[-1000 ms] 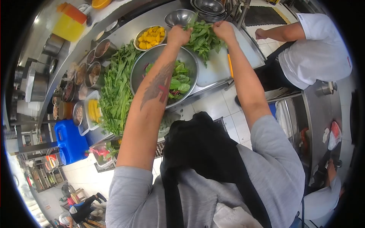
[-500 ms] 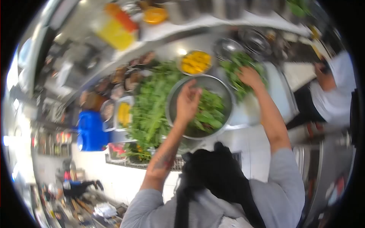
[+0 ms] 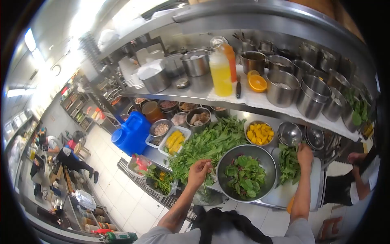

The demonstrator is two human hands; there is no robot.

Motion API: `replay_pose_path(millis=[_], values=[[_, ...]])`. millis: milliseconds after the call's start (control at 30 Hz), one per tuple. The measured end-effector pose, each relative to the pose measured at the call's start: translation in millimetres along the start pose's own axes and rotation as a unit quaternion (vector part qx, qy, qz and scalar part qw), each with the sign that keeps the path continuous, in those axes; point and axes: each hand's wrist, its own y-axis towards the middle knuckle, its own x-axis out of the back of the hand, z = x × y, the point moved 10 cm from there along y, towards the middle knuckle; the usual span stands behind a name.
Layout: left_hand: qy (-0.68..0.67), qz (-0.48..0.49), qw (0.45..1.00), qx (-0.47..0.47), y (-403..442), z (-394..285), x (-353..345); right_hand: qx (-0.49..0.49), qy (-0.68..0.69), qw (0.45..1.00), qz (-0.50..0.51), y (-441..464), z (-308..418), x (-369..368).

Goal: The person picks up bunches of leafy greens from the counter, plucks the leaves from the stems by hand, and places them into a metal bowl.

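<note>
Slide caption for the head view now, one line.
Left hand by the greens pile, right hand at a bunch on the board, bowl of leaves between them.

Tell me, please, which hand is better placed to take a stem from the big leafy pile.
Probably the left hand: it is close beside the leafy pile, whereas the right hand is across the steel bowl, at the smaller bunch.

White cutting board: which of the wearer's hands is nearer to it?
Right. The right hand appears over the cutting board, beside the leafy bunch; the left hand is across the steel bowl from it, near the leafy pile.
</note>
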Motion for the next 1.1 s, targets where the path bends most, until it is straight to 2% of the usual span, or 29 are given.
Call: replay_pose_path(millis=[33, 133, 267, 333, 467, 533, 567, 633, 667, 700, 767, 833, 867, 933, 967, 1033, 1100], values=[[-0.029, -0.012, 0.999, -0.011, -2, -5, 8, 0.006, 0.019, 0.994, -0.108, 21, -11, 25], [-0.012, -0.048, 0.999, -0.009, -13, -20, 28, 0.103, -0.191, 0.976, -0.034, 127, -53, -54], [-0.036, -0.077, 0.995, -0.051, -31, -21, 53, 0.114, -0.295, 0.948, 0.024, 168, -85, -122], [-0.048, -0.084, 0.994, -0.051, -41, -18, 71, 0.059, -0.215, 0.975, 0.005, 150, -72, -97], [-0.051, -0.101, 0.993, -0.030, -46, 11, 116, 0.095, -0.295, 0.951, -0.024, 127, -37, -60], [-0.072, -0.128, 0.989, -0.015, -45, 25, 139, 0.106, -0.211, 0.961, -0.141, 123, -46, -37], [-0.076, -0.138, 0.988, -0.003, -44, 30, 149, 0.107, -0.213, 0.960, -0.146, 113, -42, -31], [-0.066, -0.141, 0.988, 0.004, -39, 38, 163, 0.127, -0.111, 0.956, -0.239, 72, -22, 9], [-0.053, -0.144, 0.988, 0.013, -35, 44, 171, 0.116, -0.071, 0.962, -0.235, 48, -11, 21], [-0.087, -0.149, 0.985, -0.019, -31, 46, 173, 0.104, -0.031, 0.967, -0.229, 9, 12, 34], [-0.111, -0.141, 0.983, -0.025, -25, 47, 175, 0.110, -0.022, 0.967, -0.227, -39, 30, 29], [-0.135, -0.116, 0.984, -0.025, -20, 48, 175, 0.110, -0.082, 0.967, -0.216, -19, -43, -37], [-0.141, -0.121, 0.982, -0.024, -18, 52, 179, 0.116, -0.087, 0.965, -0.216, -32, -28, -31], [-0.138, -0.082, 0.987, -0.022, -13, 58, 180, 0.059, -0.061, 0.987, -0.135, -52, -21, -35], [-0.147, -0.079, 0.986, -0.022, -15, 52, 184, 0.062, -0.067, 0.987, -0.130, -52, -6, -34], [-0.154, -0.070, 0.985, -0.015, -15, 57, 192, 0.093, -0.163, 0.951, -0.247, -67, 24, -21], [-0.158, -0.057, 0.986, -0.015, -14, 67, 198, 0.169, -0.083, 0.981, -0.054, -5, -38, -97]])
